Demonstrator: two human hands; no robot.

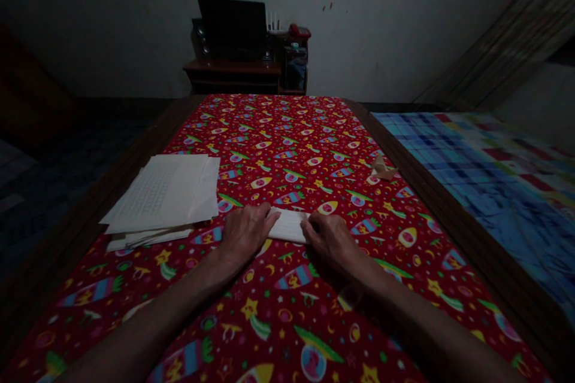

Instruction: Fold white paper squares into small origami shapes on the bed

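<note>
left hand (246, 227) holds the paper (288, 227) at its 9 o'clock end, on the cloth (269, 323); right hand (330, 234) pinches the 3 o'clock end. step, judged: creasing a fold. next move calls for aligned edges, even pressure. stack (175, 185) toward 10 o'clock.

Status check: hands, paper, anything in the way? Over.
Left hand, right hand: holding opposite ends of strip. Strip over red cloth. Stack left, brown scrap right, neither touching strip.
</note>
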